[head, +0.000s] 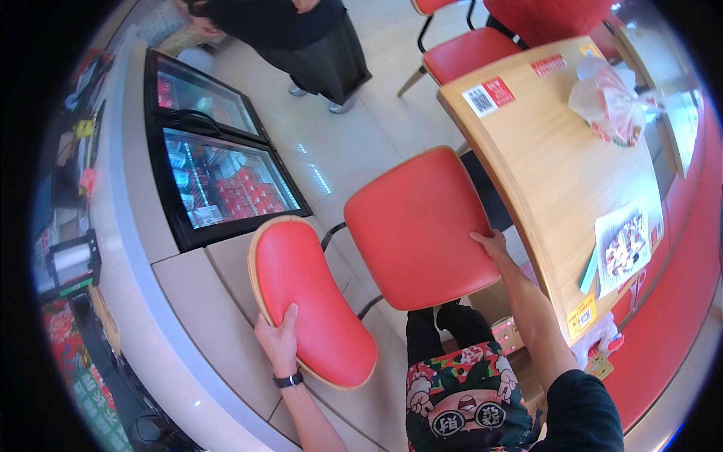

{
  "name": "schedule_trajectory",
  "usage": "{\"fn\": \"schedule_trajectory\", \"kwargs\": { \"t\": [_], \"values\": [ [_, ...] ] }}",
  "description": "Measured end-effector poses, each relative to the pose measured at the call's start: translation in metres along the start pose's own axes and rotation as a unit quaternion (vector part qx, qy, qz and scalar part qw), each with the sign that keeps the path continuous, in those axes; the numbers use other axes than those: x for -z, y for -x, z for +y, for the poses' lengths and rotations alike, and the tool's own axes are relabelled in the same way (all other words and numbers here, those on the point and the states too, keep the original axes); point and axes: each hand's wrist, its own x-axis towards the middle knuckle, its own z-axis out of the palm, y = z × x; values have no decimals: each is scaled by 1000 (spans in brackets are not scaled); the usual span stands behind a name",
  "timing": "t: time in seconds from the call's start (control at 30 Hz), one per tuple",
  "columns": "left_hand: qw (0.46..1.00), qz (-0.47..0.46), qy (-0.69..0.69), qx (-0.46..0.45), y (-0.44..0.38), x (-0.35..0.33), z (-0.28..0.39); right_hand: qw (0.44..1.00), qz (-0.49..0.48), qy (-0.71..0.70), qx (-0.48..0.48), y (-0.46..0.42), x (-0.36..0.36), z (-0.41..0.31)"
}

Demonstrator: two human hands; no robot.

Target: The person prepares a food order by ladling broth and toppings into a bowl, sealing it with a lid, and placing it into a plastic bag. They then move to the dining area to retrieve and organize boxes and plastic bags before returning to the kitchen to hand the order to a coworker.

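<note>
A chair with a red padded seat (pixel 421 229) and a curved red backrest (pixel 313 308) stands sideways before me, between a counter and a wooden table (pixel 542 152). My left hand (pixel 278 336) grips the backrest's wooden edge, its thumb lying over the red padding. On the other side, my right hand (pixel 490 244) holds the edge of the seat beside the table, with the thumb on top and the other fingers hidden beneath. Thin dark metal arms join the seat to the backrest. The chair's legs are mostly hidden under the seat.
A glass-door display fridge (pixel 226 181) with red packages is set into the white counter (pixel 141 316) at left. On the table are a tied plastic bag (pixel 610 101) and a printed sheet (pixel 623 248). Another red chair (pixel 469 53) and a standing person (pixel 294 39) are farther off.
</note>
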Motion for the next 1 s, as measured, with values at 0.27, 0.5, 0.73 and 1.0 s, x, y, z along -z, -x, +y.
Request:
{"fn": "schedule_trajectory", "kwargs": {
  "t": [0.27,0.5,0.73,1.0],
  "values": [
    [1000,-6,9,-17,-171,-2,57,999,-11,-10,45,-114,-90,-101],
    [997,-16,-65,-36,-310,-38,74,990,-85,-115,-6,-181,-153,-168],
    [995,-25,-94,-31,-348,-28,81,998,-50,2,39,-177,-183,-187],
    [985,81,-127,-83,-139,6,62,867,68,468,157,-23,-213,-192]
  ]
}}
